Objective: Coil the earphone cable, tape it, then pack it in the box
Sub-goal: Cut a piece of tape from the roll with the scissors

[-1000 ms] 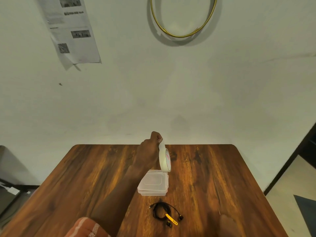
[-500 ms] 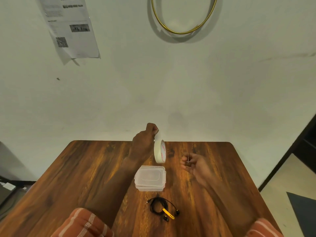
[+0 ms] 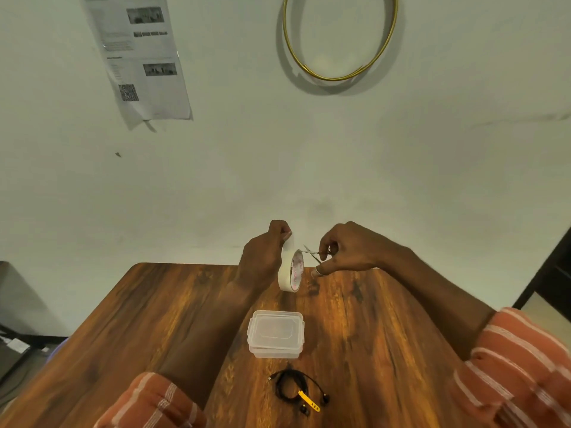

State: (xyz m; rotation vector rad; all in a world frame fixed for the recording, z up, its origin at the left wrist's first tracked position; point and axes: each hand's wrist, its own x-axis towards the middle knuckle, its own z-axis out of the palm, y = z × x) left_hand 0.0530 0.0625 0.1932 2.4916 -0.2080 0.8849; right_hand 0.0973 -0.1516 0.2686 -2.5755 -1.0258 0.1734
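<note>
My left hand [image 3: 262,254] pinches the free end of a strip pulled up from a white tape roll [image 3: 290,270], which hangs on edge above the far part of the wooden table [image 3: 154,319]. My right hand [image 3: 343,250] holds small scissors [image 3: 313,254], blades apart, right beside the strip. A clear plastic box [image 3: 276,333] with its lid on sits mid-table. Nearer to me lies the coiled black earphone cable [image 3: 293,387] with a yellow tag [image 3: 309,400].
A white wall rises just behind the table's far edge, with a printed sheet [image 3: 139,57] and a gold hoop [image 3: 340,38] on it. A dark doorway [image 3: 550,273] stands at the right; floor clutter lies at the lower left.
My right hand has come up from over the table to the tape, bringing the scissors beside the strip. My left hand kept hold of the tape, which hangs from a longer strip than a second ago.
</note>
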